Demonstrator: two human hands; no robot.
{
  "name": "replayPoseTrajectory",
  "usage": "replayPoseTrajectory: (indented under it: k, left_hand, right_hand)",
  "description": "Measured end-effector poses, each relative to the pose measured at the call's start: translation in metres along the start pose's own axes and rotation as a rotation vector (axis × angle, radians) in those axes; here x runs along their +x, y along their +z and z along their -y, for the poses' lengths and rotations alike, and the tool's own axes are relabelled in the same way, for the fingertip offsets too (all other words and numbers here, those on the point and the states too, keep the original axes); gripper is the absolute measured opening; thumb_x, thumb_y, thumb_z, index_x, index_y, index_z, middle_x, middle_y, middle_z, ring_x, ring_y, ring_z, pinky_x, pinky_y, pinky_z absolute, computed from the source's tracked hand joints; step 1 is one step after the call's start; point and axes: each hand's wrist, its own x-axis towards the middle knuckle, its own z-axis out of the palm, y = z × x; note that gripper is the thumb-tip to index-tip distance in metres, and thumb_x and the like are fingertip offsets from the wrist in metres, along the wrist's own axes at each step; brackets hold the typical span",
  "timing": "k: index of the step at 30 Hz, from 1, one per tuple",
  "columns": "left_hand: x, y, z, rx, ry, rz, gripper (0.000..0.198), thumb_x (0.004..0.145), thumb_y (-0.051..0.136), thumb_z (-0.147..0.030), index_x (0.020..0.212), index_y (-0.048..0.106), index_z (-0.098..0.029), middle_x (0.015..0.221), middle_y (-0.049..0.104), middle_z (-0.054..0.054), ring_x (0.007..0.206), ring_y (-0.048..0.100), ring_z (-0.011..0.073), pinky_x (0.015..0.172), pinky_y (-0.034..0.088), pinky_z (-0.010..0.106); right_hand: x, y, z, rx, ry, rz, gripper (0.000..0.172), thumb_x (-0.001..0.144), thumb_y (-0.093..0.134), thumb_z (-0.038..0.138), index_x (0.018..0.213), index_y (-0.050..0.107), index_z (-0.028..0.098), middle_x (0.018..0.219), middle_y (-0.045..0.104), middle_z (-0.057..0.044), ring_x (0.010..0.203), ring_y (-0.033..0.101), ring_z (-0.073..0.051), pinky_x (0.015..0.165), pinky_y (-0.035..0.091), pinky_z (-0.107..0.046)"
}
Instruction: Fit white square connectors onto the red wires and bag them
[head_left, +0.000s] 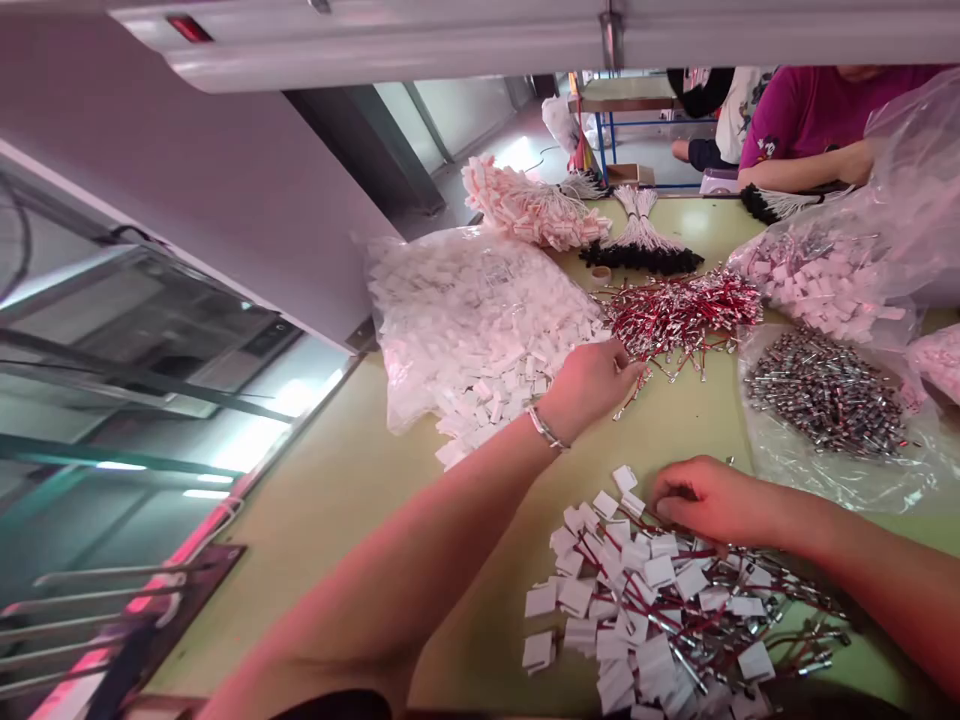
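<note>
My left hand (589, 385), with a bracelet on its wrist, reaches to the near edge of a pile of red wires with metal ends (679, 312); its fingers are curled and pinched at a wire there. My right hand (709, 500) rests with bent fingers on the top of a heap of red wires fitted with white plastic housings (652, 600). What its fingertips hold is hidden. A large clear bag of loose white housings (472, 320) lies just left of my left hand.
On the green table (337, 500): a bag of metal cylinders (825, 390), a bag of white parts (825, 280), pink-white bundles (529, 205) and black-tipped white wires (641, 245). A person in a magenta shirt (817, 110) sits at the far side. A grey machine housing (225, 200) stands left.
</note>
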Motion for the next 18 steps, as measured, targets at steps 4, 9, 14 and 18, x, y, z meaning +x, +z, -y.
replayPoseTrajectory:
  k: [4,9,14,18]
  left_hand:
    - [0.006,0.013,0.005,0.069,0.279,0.069,0.027,0.086,0.045,-0.014,0.096,0.069,-0.019,0.087,0.065,0.007,0.079,0.060,0.0192,0.072,0.046,0.029]
    - [0.015,0.023,0.026,0.165,0.587,0.225,0.030,0.085,0.044,-0.008,0.097,0.070,-0.018,0.090,0.061,0.008,0.085,0.059,0.0203,0.075,0.046,0.030]
    - [0.028,0.041,0.031,0.133,0.643,0.131,0.028,0.090,0.044,-0.016,0.088,0.072,-0.019,0.088,0.061,0.009,0.084,0.056,0.0206,0.074,0.046,0.031]
    - [0.026,0.046,0.023,-0.088,0.582,-0.066,0.024,0.089,0.050,-0.022,0.084,0.072,-0.020,0.094,0.062,0.008,0.090,0.056,0.0202,0.081,0.047,0.033]
  right_hand:
    - [-0.011,-0.038,0.005,-0.180,-0.118,-0.253,0.015,0.085,0.050,0.023,0.082,0.065,0.020,0.071,0.063,0.001,0.054,0.052,-0.010,0.053,0.039,-0.025]
    - [-0.029,-0.117,-0.012,-0.588,0.044,-0.770,0.021,0.086,0.049,0.032,0.078,0.065,0.020,0.065,0.063,-0.001,0.054,0.049,-0.013,0.055,0.033,-0.028]
    - [-0.042,-0.151,-0.032,-0.657,0.198,-0.854,0.023,0.085,0.050,0.034,0.079,0.067,0.020,0.066,0.064,-0.001,0.055,0.050,-0.014,0.054,0.032,-0.027]
    - [-0.029,-0.145,-0.039,-0.772,0.181,-0.728,0.021,0.084,0.054,0.031,0.090,0.071,0.022,0.084,0.066,-0.003,0.065,0.055,-0.015,0.057,0.034,-0.027]
